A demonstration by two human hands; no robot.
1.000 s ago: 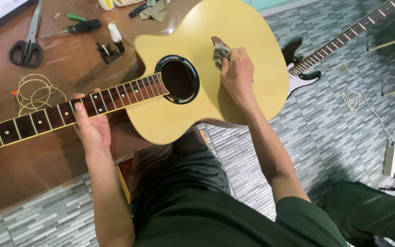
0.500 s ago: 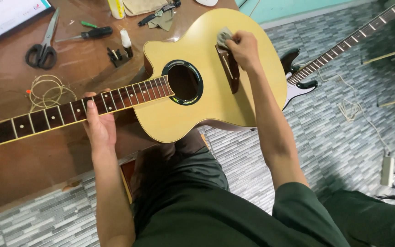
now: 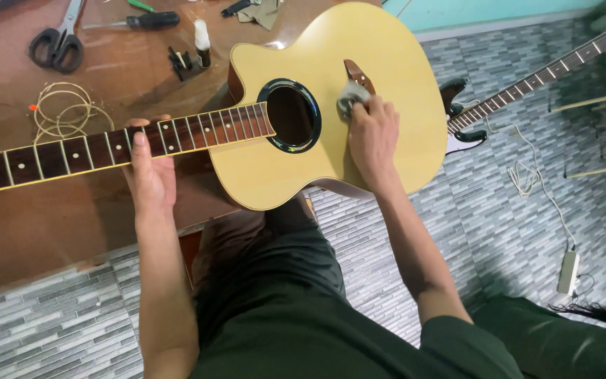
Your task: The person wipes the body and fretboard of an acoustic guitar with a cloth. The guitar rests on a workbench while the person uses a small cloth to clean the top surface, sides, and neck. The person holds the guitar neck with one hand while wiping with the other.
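A pale yellow acoustic guitar without strings lies across the brown table and my lap. My left hand grips its dark fretboard neck from below, thumb over the top edge. My right hand presses a small grey cloth onto the guitar top beside the brown bridge, just right of the round sound hole.
On the brown table lie black scissors, a screwdriver, a small bottle and coiled strings. An electric guitar rests on the grey tiled floor at right, near a white cable with adapter.
My right hand with the cloth has slid from the upper part of the bridge down toward the sound hole. The left hand has kept its hold on the neck.
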